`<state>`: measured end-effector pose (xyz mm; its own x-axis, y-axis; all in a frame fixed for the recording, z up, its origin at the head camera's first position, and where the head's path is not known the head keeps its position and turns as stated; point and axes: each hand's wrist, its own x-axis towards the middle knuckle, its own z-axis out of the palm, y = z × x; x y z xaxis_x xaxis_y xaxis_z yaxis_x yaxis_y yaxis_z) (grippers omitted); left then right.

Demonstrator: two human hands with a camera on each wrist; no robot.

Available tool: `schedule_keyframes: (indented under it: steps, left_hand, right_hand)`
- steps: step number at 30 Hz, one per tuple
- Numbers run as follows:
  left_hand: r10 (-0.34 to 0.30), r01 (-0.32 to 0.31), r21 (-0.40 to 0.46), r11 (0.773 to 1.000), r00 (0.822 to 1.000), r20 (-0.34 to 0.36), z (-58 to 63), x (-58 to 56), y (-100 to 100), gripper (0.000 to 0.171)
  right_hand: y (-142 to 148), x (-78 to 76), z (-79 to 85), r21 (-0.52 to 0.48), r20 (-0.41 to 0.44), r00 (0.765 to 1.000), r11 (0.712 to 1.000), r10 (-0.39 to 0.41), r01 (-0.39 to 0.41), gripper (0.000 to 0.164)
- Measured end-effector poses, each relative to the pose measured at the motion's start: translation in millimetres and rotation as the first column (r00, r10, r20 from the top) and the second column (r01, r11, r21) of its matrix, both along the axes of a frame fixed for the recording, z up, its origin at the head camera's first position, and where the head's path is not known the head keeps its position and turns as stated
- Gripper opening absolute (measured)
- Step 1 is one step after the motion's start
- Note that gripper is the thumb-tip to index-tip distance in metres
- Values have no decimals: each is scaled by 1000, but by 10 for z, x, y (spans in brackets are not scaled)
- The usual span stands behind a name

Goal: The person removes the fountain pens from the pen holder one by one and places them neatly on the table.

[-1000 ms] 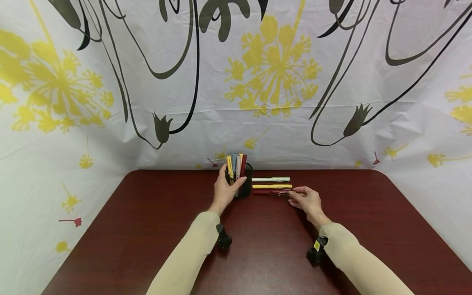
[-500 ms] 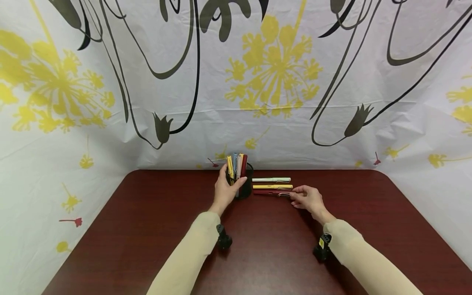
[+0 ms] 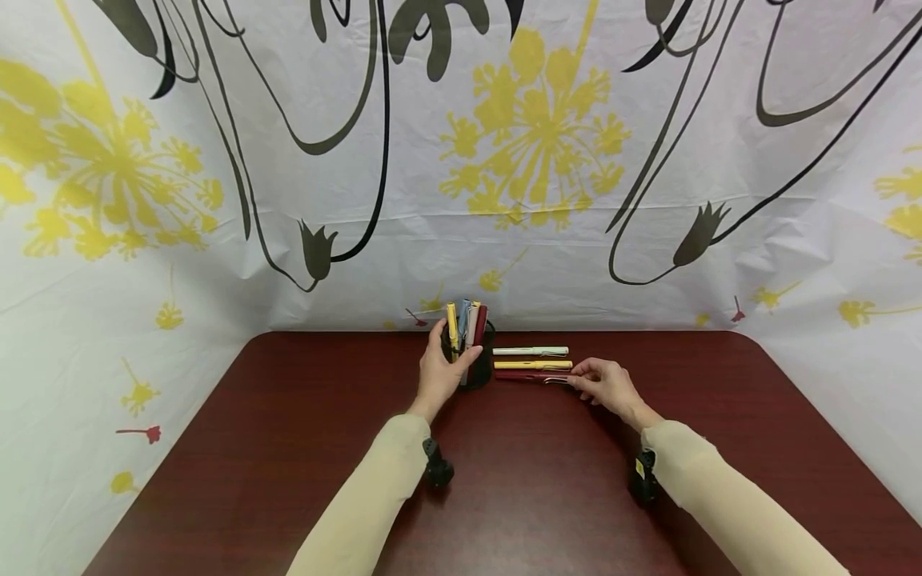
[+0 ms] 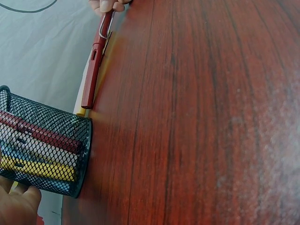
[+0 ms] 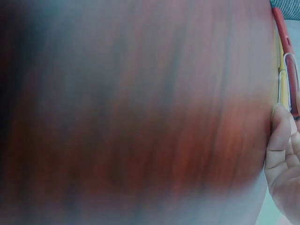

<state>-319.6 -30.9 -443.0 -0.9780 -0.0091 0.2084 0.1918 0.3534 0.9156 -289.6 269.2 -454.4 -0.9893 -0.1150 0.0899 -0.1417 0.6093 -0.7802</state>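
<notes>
My left hand (image 3: pixel 439 372) grips a black mesh pen holder (image 3: pixel 481 370) at the back of the table, thumb across its near side. Yellow, blue, whitish and dark red pens (image 3: pixel 481 326) stand in it. Just right of the holder, a pale green pen (image 3: pixel 529 351), a yellow pen (image 3: pixel 531 365) and a dark red pen (image 3: pixel 522 376) lie side by side, roughly parallel. At the red pen's clip end, my right hand (image 3: pixel 608 386) pinches it between thumb and fingers. In the left wrist view the red pen (image 4: pixel 93 70) points toward the holder's base.
The dark reddish wood table (image 3: pixel 504 480) ends at the back against a white cloth (image 3: pixel 403 264) printed with flowers. A small black camera sits on each wrist, the left one (image 3: pixel 437 466) close over the tabletop.
My right wrist and forearm have swung right, while the fingers stay at the red pen's end. The pens in the holder have shifted slightly right; the left hand stays nearly still.
</notes>
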Motion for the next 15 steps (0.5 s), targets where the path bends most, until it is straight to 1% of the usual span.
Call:
schedule_keyframes:
  steps: [7,12,15]
  left_hand:
    - [2,-2,-7,1000,1000,-6,-10,4,6,85]
    - [4,-4,-9,1000,1000,3,-10,0,7,85]
    - [8,-8,-10,1000,1000,-1,-7,-8,9,85]
  right_hand:
    - [51,-74,-34,102,-77,992,991,96,-88,16]
    - [61,-110,-37,174,-100,983,976,153,-134,9]
    - [59,-126,-29,202,-106,979,968,172,-148,7]
